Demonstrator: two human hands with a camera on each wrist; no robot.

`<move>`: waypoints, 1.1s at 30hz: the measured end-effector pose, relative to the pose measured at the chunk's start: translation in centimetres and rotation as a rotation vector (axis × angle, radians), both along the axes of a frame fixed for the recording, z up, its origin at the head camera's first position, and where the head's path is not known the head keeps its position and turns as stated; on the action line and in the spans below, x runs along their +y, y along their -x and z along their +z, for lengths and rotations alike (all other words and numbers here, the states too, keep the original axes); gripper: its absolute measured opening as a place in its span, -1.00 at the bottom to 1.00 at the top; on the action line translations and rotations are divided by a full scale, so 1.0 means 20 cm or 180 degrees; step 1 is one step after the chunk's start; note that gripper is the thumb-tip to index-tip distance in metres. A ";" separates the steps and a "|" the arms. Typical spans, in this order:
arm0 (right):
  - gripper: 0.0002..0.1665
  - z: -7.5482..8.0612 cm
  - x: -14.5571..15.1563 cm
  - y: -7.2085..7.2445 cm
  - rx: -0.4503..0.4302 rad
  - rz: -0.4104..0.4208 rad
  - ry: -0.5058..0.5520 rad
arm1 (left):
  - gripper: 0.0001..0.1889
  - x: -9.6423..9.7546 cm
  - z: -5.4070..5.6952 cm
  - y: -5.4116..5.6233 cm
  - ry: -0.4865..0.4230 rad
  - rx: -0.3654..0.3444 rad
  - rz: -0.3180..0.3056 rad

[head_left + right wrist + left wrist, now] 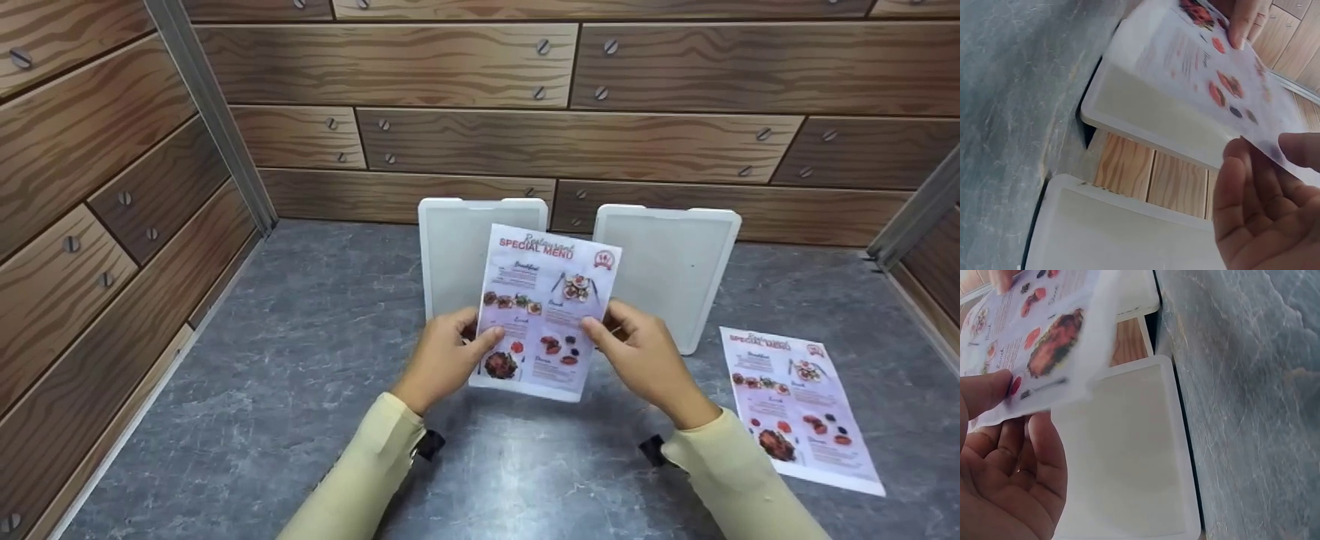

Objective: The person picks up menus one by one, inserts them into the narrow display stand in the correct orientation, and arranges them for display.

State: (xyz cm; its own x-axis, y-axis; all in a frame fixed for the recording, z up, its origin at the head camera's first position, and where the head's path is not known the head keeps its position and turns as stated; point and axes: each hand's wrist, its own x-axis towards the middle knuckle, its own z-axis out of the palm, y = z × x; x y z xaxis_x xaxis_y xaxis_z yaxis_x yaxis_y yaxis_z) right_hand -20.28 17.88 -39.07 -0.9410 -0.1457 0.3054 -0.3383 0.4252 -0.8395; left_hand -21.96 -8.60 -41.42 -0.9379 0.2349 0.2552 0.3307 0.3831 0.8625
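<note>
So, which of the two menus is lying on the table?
The far-right menu in the head view: it lies on the grey table, while the other menu is held up by the fingers of the left hand and right hand.

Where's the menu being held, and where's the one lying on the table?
Held menu (542, 315): head view, middle of its printed face.
Lying menu (801, 410): head view, middle of its printed face.
</note>
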 end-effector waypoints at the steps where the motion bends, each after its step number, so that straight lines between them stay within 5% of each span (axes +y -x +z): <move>1: -0.78 0.01 0.01 0.00 -0.0009 -0.0007 0.0090 | -0.80 0.00 0.00 0.00 0.0004 -0.0015 -0.0029; 6: -0.84 0.02 0.02 -0.01 -0.0021 -0.0054 0.0274 | -0.77 0.01 0.04 -0.01 -0.0055 -0.0060 -0.0217; 16: -0.79 -0.01 0.01 0.01 -0.0070 0.0060 0.0063 | -0.80 0.00 0.19 -0.02 -0.0321 0.0247 -0.0151; 21: -0.81 -0.03 0.02 0.01 0.0054 -0.0021 -0.0021 | -0.75 0.02 0.23 0.00 -0.0281 0.0101 -0.0263; 27: -0.84 -0.03 0.00 0.01 0.0158 -0.0195 0.0219 | -0.65 0.02 0.21 0.01 -0.0167 -0.0252 -0.0593; 33: -0.86 -0.03 0.00 0.00 0.0237 -0.0165 0.0413 | -0.74 0.01 0.18 0.02 -0.0167 -0.0380 -0.0796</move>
State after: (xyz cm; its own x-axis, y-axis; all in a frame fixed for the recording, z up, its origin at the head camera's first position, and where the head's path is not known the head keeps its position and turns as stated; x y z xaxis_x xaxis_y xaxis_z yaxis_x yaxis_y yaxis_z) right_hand -20.33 17.79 -39.60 -0.9204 -0.0523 0.3876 -0.3819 0.3334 -0.8620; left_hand -22.35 -8.47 -37.84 -0.8766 0.4523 0.1644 0.3043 0.2563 0.9174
